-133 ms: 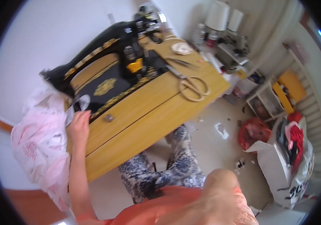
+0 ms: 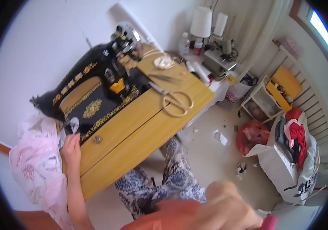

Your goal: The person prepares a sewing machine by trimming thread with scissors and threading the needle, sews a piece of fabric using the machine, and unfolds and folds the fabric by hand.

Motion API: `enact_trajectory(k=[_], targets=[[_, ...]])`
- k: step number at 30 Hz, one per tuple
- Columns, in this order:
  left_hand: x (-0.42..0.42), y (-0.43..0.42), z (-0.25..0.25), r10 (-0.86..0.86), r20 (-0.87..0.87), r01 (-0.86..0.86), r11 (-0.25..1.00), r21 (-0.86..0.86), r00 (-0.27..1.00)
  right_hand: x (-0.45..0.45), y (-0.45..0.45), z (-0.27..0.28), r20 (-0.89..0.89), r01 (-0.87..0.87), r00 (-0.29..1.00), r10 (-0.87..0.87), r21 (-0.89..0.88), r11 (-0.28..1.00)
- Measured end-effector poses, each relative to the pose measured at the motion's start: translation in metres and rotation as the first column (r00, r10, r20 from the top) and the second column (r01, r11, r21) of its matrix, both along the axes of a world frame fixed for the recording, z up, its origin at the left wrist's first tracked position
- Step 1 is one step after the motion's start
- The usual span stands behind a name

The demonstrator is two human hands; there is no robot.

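Note:
A black sewing machine [image 2: 91, 88] with gold decoration stands on a yellow wooden table [image 2: 133, 132]. My left hand [image 2: 72, 149] is at the machine's left end, fingers drawn together by the bed's edge; what they hold, if anything, is hidden. Beside it, white cloth with pink patterns [image 2: 29, 172] hangs over the table's left side. Close to the camera at the bottom, my right hand [image 2: 225, 207] is blurred above my lap, its fingers not readable. Large scissors [image 2: 177, 103] and dark slim snips or tweezers [image 2: 166, 78] lie right of the machine.
A small metal knob-like piece [image 2: 98, 140] sits on the tabletop. A white cloth bundle [image 2: 164, 62] lies at the back corner. Bottles [image 2: 184, 44] and a second machine [image 2: 219, 61] stand behind. On the floor are a red basin [image 2: 252, 136], scraps and a clothes-filled bag [image 2: 279, 168].
The head view has turned right, so the table and machine appear further left. My left hand stays by the machine's left end. My right forearm or hand has shifted, still blurred.

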State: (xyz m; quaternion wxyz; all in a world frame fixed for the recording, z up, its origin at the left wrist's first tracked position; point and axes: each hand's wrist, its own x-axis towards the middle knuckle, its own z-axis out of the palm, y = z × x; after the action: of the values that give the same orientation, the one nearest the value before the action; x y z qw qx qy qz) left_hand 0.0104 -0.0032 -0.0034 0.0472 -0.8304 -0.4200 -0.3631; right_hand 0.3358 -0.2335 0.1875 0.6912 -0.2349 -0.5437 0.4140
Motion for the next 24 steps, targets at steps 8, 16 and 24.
enact_trajectory(k=[8, 16, 24], targets=[[0.003, -0.002, 0.005, 0.048, -0.046, -0.050, 0.998, -0.045, 0.998, 0.101, 0.021, -0.138, 0.092, 0.757, 0.631, -0.770, -0.287, 0.586], [0.017, -0.003, 0.014, 0.100, -0.004, -0.100, 0.994, 0.041, 0.995, 0.144, 0.091, -0.170, 0.298, 0.628, 0.778, -0.553, -0.352, 0.694], [0.009, 0.001, 0.002, 0.160, -0.028, -0.161, 0.987, -0.013, 0.987, 0.181, 0.184, -0.195, 0.893, 0.828, 0.145, -0.426, 0.125, 0.546]])
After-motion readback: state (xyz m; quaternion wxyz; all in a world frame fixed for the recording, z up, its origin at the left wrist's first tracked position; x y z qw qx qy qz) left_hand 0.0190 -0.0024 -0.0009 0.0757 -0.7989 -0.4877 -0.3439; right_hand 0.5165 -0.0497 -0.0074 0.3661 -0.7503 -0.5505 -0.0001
